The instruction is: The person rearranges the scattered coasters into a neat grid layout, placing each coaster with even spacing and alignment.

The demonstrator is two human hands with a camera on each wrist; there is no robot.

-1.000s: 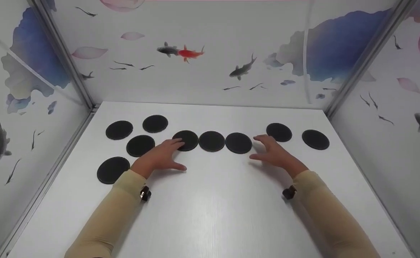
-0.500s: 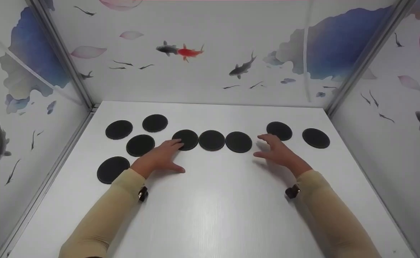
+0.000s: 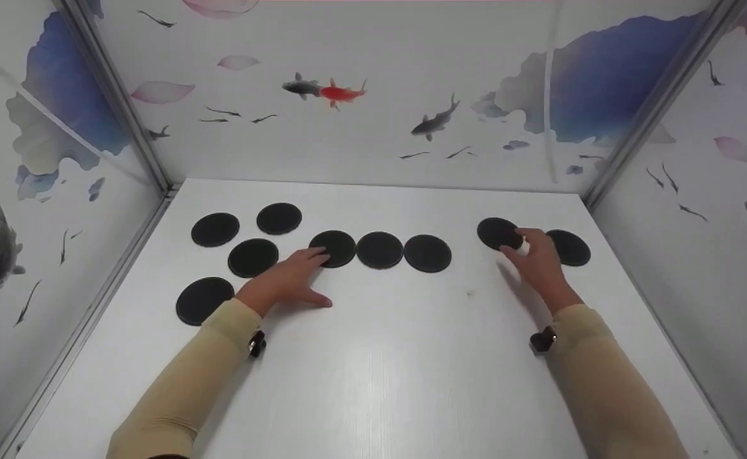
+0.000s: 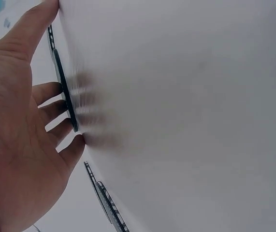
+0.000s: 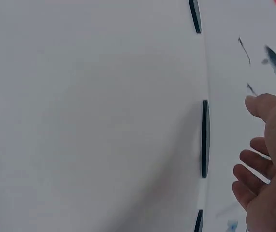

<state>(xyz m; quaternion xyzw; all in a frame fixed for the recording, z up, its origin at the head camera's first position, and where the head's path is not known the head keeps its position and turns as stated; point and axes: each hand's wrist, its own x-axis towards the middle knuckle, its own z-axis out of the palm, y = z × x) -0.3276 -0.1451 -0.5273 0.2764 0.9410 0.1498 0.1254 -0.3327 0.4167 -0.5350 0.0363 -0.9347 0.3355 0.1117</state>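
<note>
In the head view my left hand (image 3: 287, 280) rests its fingertips on a flat black disc (image 3: 338, 246), the left one of three in a touching row, with its thumb spread toward me. Seen from the left wrist, the fingertips meet that disc's edge (image 4: 66, 89). My right hand (image 3: 544, 260) is raised over the right side, fingers loosely bent and nothing held. In the head view its thumb and fingertips overlap a right-hand black disc (image 3: 494, 233). The hand also covers part of the far-right disc (image 3: 575, 248). The right wrist view shows the hand (image 5: 268, 159) above the discs.
The row continues with a middle disc (image 3: 380, 250) and a right disc (image 3: 427, 253). Several more black discs lie at the left, among them one by the left forearm (image 3: 204, 301). Printed walls (image 3: 373, 153) enclose the white table (image 3: 386, 357) on three sides.
My right hand has moved right, from beside the row's right end to over the right-hand discs. The left hand stays on its disc. The discs keep their places.
</note>
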